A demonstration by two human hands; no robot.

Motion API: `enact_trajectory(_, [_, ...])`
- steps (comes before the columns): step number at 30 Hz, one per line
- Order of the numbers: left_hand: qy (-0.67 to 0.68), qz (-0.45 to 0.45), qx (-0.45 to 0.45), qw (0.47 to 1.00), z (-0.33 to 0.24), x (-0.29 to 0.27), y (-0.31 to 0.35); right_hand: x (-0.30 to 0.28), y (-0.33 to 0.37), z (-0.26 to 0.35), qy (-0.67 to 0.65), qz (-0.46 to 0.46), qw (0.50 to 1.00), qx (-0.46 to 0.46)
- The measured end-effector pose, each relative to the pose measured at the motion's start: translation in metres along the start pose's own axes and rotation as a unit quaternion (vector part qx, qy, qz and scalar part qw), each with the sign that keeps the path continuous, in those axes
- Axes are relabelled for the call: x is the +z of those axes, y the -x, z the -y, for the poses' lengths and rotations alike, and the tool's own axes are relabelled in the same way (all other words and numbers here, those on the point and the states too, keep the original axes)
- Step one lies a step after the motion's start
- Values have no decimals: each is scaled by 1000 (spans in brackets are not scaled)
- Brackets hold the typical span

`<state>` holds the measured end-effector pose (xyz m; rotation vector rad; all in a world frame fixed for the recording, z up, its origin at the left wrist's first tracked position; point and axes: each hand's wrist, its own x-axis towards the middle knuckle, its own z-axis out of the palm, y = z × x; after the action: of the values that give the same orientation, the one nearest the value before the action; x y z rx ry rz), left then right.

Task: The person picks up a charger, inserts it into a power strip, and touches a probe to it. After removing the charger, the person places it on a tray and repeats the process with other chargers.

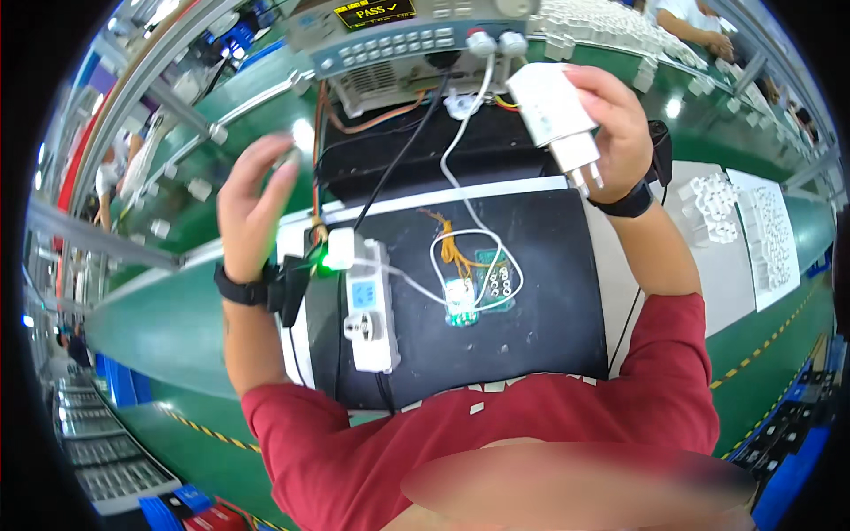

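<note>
My right hand [624,124] is raised at the upper right, its fingers closed round a white charger [551,104] with a two-pin plug pointing down. My left hand [252,203] is up on the left, thumb and fingers apart, and I see nothing held in it; its fingertips are slightly blurred. Near the left wrist, a white adapter [342,248] with a green glow beside it sits at the top of a white power strip [376,332]. A white cable [456,164] loops over the black mat [549,336] near a lit small circuit board [461,305].
A bench instrument [398,40] with a lit display stands at the far edge. Beside the lit board lies a green board [498,281] with orange wires [450,252]. At the right, many white parts [768,239] stand on a white sheet. A metal frame post [97,239] rises at the left.
</note>
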<state>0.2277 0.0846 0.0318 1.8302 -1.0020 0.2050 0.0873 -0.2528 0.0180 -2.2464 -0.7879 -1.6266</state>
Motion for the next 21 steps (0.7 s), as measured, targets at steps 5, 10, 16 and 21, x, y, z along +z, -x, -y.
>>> enact_trajectory(5, [120, 159, 94, 975, -59, 18, 11, 58, -67, 61, -23, -87, 980, -179])
enact_trajectory(10, [289, 82, -3, 954, -49, -2, 27, 84, -89, 87, -105, -100, 983, -112])
enact_trajectory(16, [421, -9, -42, 906, -9, -24, 37, 113, -71, 93, -62, -42, 995, -65])
enact_trajectory(21, [532, -5, 13, 847, -19, -40, 83, 92, -58, 110, -265, -48, 962, 36])
